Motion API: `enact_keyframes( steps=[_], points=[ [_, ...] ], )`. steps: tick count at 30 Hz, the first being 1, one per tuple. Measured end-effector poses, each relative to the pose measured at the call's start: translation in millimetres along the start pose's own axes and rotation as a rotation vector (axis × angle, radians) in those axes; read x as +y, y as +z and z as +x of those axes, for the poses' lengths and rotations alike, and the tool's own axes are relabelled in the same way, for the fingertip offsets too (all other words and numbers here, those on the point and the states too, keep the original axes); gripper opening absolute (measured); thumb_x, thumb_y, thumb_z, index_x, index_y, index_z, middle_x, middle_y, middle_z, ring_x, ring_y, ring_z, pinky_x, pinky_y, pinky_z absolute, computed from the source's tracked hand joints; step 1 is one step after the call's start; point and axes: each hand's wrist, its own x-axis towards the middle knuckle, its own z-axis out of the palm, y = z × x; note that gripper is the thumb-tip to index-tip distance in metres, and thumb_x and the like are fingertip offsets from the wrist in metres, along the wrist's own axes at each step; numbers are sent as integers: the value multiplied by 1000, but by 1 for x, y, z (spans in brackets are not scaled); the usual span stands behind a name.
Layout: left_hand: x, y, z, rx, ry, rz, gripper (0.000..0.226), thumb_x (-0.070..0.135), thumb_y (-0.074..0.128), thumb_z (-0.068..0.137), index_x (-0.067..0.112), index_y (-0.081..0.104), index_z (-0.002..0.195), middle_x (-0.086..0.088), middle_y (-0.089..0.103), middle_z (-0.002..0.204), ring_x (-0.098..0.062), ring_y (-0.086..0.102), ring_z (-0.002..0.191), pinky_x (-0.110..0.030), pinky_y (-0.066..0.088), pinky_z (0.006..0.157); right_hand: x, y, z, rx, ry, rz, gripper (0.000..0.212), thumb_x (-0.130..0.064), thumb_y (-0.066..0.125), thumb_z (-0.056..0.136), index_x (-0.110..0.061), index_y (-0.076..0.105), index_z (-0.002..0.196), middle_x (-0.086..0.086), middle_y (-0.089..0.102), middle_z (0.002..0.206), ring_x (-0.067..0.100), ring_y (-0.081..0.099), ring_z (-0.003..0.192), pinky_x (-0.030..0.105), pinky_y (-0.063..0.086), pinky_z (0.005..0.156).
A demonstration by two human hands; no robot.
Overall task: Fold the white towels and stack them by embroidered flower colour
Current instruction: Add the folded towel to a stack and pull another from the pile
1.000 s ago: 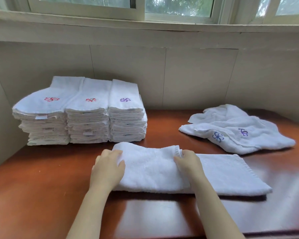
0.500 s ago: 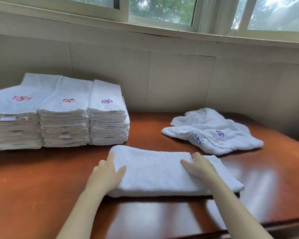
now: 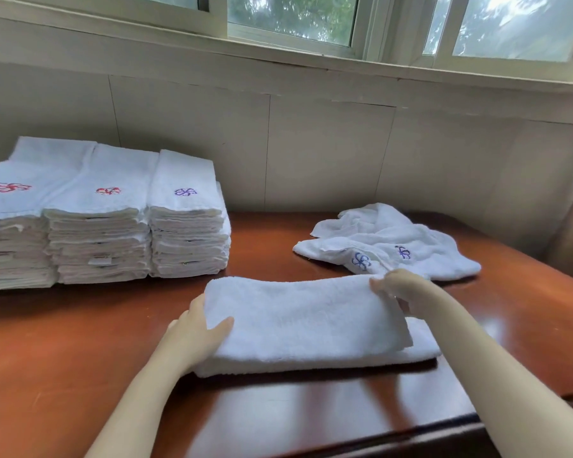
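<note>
A white towel [image 3: 298, 322] lies folded lengthwise on the wooden table [image 3: 63, 352] in front of me. My left hand [image 3: 196, 335] holds its left end, thumb on top and fingers tucked under. My right hand [image 3: 397, 289] grips the right end of the top layer and lifts it off the layer below. At the back left stand three piles of folded towels: one topped by a red flower [image 3: 10, 187], one by a red-orange flower [image 3: 108, 191], one by a purple flower [image 3: 185, 192]. Unfolded towels [image 3: 387, 242] with blue and purple flowers lie crumpled at the right.
A tiled wall [image 3: 325, 153] and a window sill [image 3: 278, 61] close off the table's far side. The table's front edge [image 3: 411, 434] runs below my arms at the lower right.
My right hand went from pressing flat on the towel to gripping its right end and raising it. The left hand slid onto the left end. The camera view shifted rightward.
</note>
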Motion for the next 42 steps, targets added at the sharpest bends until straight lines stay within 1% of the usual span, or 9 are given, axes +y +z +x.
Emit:
enact_keyframes(
  steps=[2,7,11,15,25,29,34,37,42],
  points=[
    [2,4,0,5,2,41,78,50,50,90,19,14,151,-7,36,149,-31,33,136,-36,31,107,11,7,-1,-50,69,-86,18,-27,57,94,-12,50,103,7,50,90,21,51,69,27,42,59],
    [2,5,1,11,-9,78,79,51,49,90,19,12,151,-8,34,150,-32,32,136,-36,30,107,7,9,6,-66,118,21,34,-39,63,90,-18,45,111,4,52,111,22,58,86,27,45,63],
    [2,4,1,2,8,80,78,51,50,90,20,12,152,-6,31,152,-31,30,138,-36,29,108,-3,8,11,-89,147,-68,15,-15,62,89,-13,52,100,8,53,92,22,54,77,26,41,64],
    [2,3,1,-9,14,93,78,51,49,91,20,12,152,-7,29,153,-31,29,139,-37,27,109,-10,2,10,-110,89,-70,12,-6,50,93,-16,50,87,5,45,78,15,43,57,20,35,46],
    [2,3,2,-17,36,108,76,51,50,91,21,14,152,-8,32,151,-33,32,136,-37,28,108,2,-7,23,-162,184,199,14,-9,38,99,-6,50,107,12,58,94,23,58,78,33,50,67],
    [0,-2,3,-31,13,-79,79,51,55,89,21,16,152,-7,36,151,-30,38,135,-39,32,109,4,-12,27,-123,223,178,14,-8,37,99,-5,49,94,11,58,80,22,58,68,32,52,58],
    [-3,-4,6,-38,-69,-246,87,47,66,83,18,19,151,-10,38,150,-30,43,131,-38,35,103,14,3,28,-13,138,-166,18,-23,56,91,-8,53,101,11,50,82,24,50,69,32,45,68],
    [-3,-1,8,-39,-98,-246,94,46,71,79,17,18,151,-8,37,150,-30,44,130,-36,36,98,19,11,26,81,5,-400,25,-21,47,94,-3,53,111,18,56,98,30,58,80,27,42,66],
    [0,2,9,-63,-96,-278,101,58,68,76,19,13,152,-7,31,154,-30,40,134,-38,34,105,8,-8,24,262,-244,-420,20,-12,39,98,-12,41,77,3,44,78,18,44,83,26,26,64]
  ],
)
